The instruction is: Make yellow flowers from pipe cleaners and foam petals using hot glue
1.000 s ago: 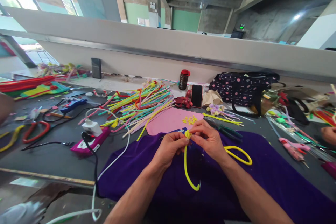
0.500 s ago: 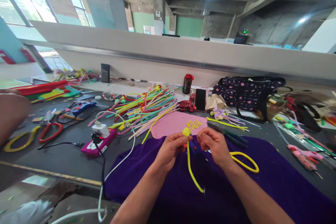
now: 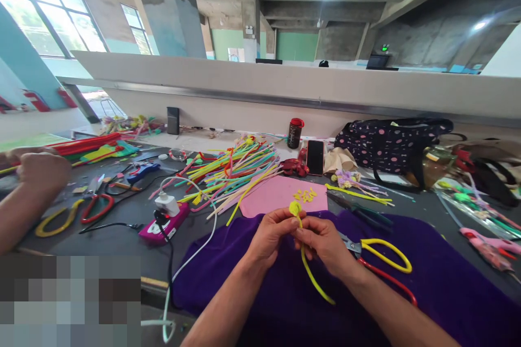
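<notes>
A yellow pipe cleaner (image 3: pixel 314 277) is coiled into a small round head at its top, and its tail hangs down over the purple cloth (image 3: pixel 228 260). Just under the coiled head, my left hand (image 3: pixel 273 232) pinches it between thumb and fingers. My right hand (image 3: pixel 319 238) is closed on the same stem right beside the left, fingertips nearly touching. Scissors (image 3: pixel 386 254) with one yellow and one red handle lie on the cloth by my right forearm. Small yellow bits (image 3: pixel 305 195) rest on a pink sheet (image 3: pixel 260 200) beyond my hands.
Behind lies a pile of coloured pipe cleaners (image 3: pixel 236 168). A phone (image 3: pixel 315 157), a red-capped bottle (image 3: pixel 295 133) and a patterned bag (image 3: pixel 391 143) stand along the back. Left are a purple power strip (image 3: pixel 150 232), another pair of scissors (image 3: pixel 97 209) and another person's hand (image 3: pixel 44 171).
My right hand has moved left from beside the stem and closed on it below my left hand. The scissors by my right forearm show more fully. Another person's hand has come into view at left.
</notes>
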`<state>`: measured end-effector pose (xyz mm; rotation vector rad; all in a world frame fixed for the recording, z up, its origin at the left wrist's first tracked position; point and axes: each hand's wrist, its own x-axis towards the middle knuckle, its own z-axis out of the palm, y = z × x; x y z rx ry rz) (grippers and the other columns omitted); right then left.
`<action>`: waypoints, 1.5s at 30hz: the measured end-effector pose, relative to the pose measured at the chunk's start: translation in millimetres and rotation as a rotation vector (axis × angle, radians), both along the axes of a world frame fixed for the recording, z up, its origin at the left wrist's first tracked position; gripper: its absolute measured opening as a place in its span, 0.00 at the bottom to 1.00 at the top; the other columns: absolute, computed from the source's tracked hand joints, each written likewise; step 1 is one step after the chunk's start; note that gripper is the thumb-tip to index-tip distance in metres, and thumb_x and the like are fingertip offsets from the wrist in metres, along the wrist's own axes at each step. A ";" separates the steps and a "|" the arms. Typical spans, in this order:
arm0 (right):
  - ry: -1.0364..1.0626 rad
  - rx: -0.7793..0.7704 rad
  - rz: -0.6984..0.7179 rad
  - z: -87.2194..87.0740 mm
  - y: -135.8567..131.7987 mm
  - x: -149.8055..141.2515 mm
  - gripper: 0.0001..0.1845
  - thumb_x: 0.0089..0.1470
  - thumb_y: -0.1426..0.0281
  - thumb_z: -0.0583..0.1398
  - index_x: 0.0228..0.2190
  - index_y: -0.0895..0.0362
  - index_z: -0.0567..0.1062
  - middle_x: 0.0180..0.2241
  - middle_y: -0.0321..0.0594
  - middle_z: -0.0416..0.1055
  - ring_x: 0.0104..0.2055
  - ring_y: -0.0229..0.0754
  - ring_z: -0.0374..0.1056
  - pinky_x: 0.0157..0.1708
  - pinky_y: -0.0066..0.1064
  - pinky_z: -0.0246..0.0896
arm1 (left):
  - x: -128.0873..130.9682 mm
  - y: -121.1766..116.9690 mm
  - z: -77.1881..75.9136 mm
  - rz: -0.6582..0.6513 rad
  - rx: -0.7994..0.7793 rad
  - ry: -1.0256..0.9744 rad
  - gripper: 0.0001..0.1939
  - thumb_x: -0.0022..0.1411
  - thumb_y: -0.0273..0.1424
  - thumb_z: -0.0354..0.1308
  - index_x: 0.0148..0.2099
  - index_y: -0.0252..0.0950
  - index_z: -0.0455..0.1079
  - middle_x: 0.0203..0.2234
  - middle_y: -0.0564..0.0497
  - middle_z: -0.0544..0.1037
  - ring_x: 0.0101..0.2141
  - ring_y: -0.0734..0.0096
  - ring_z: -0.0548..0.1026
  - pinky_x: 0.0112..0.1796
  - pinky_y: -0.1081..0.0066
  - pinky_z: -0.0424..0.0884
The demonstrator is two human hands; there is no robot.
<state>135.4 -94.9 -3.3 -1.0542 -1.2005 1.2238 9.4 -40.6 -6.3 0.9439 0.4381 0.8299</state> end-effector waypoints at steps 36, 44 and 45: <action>-0.384 0.240 -0.316 10.0 -0.5 16.1 0.07 0.49 0.68 0.60 0.27 0.59 0.73 0.20 0.34 0.68 0.20 0.33 0.60 0.20 0.24 0.55 | 4.0 -5.4 -4.1 0.595 0.861 0.678 0.03 0.48 0.27 0.56 0.24 0.36 0.66 0.22 0.54 0.72 0.26 0.74 0.69 0.27 0.76 0.62; -0.408 0.211 -0.316 7.8 1.4 15.2 0.08 0.50 0.68 0.58 0.24 0.59 0.71 0.18 0.33 0.65 0.18 0.32 0.58 0.18 0.24 0.52 | 4.1 -7.0 -3.0 0.632 0.994 0.740 0.04 0.50 0.26 0.55 0.24 0.37 0.65 0.23 0.53 0.72 0.28 0.72 0.70 0.31 0.73 0.63; -0.395 0.199 -0.313 7.9 1.6 15.0 0.08 0.50 0.68 0.58 0.23 0.59 0.71 0.18 0.32 0.65 0.18 0.32 0.57 0.18 0.24 0.51 | 4.1 -7.2 -2.9 0.635 1.011 0.746 0.04 0.50 0.26 0.55 0.24 0.37 0.66 0.23 0.53 0.72 0.29 0.72 0.70 0.31 0.72 0.63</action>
